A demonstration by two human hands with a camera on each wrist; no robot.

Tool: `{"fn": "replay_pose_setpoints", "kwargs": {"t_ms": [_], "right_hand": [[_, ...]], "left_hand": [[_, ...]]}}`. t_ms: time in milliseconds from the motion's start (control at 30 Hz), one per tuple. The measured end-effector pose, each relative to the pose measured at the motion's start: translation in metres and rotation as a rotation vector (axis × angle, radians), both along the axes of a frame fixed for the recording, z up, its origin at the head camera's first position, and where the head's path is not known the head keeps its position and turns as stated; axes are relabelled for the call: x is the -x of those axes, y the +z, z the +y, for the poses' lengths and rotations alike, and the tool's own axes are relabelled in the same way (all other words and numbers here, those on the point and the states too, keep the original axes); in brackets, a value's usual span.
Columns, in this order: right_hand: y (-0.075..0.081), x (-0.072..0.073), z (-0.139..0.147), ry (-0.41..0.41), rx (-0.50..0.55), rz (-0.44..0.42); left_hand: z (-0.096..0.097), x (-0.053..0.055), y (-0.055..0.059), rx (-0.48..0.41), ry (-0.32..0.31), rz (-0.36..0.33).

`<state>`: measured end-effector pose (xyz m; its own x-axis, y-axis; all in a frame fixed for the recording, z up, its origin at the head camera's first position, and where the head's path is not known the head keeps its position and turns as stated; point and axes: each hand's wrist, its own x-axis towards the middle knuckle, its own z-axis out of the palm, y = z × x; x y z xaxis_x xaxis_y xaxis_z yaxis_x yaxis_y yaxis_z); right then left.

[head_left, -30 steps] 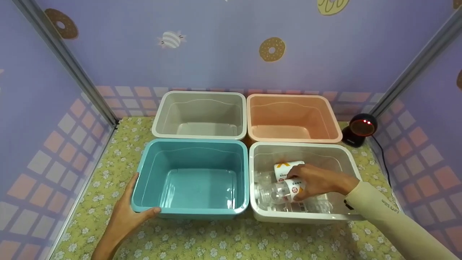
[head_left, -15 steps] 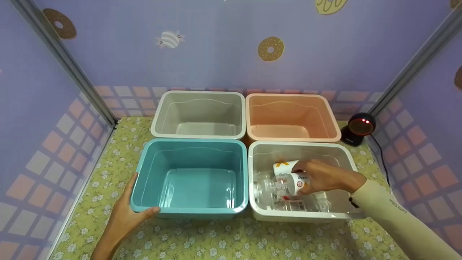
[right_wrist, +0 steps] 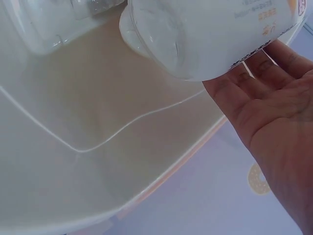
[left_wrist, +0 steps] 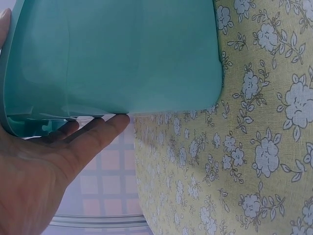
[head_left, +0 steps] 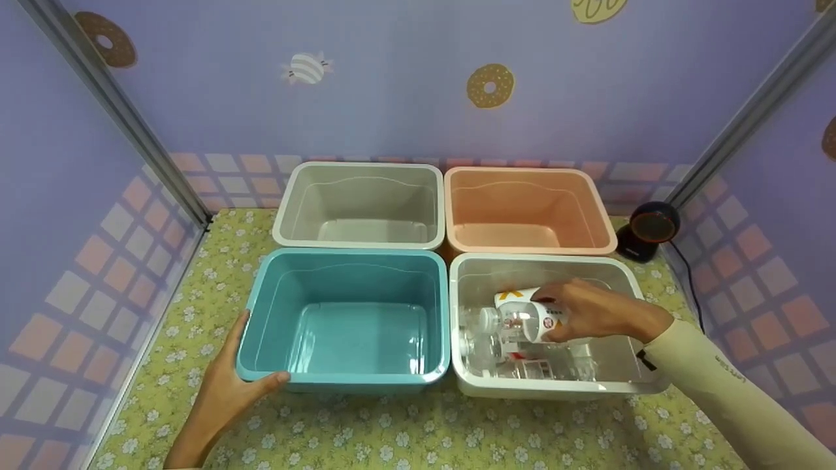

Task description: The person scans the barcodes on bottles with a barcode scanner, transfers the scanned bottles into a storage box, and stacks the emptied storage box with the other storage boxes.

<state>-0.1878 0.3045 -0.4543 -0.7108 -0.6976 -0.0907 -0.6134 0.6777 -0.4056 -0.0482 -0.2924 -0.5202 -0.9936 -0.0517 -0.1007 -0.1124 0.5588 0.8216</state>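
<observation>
My right hand (head_left: 591, 310) grips a clear plastic bottle (head_left: 520, 320) by its white label, inside the white bin (head_left: 558, 390) at front right. The bottle lies on its side, its white cap pointing left. In the right wrist view the fingers run along one side of the bottle (right_wrist: 205, 36), its base toward the camera. Beneath and behind it lie several more clear bottles (head_left: 480, 352), one with a white and orange label. My left hand (head_left: 225, 385) rests on the front left corner of the teal bin (head_left: 372, 378), thumb on the front rim and straight fingers along the side wall (left_wrist: 122, 58).
A grey bin (head_left: 359, 245) and an orange bin (head_left: 532, 249) stand behind the front two, rims close together. A black scanner (head_left: 653, 225) on a stand is at the right, its cable (head_left: 689, 274) running down the side. Purple walls (head_left: 392, 98) enclose the flowered tabletop (head_left: 339, 431).
My right hand has drawn the bottle slightly right and back, above the other bottles, and its cap end now shows. The scanner's red lights have gone out. The left hand keeps its place.
</observation>
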Motion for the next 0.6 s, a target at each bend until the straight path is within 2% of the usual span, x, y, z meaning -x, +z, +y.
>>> {"fn": "replay_pose_setpoints", "kwargs": {"t_ms": [333,600], "right_hand": [[0.007,0.004,0.007,-0.034,0.123,-0.031],[0.010,0.006,0.011,-0.065,0.138,0.008]], "left_hand": [[0.001,0.000,-0.001,0.004,-0.001,0.027],[0.002,0.000,-0.001,-0.008,0.006,0.046]]}}
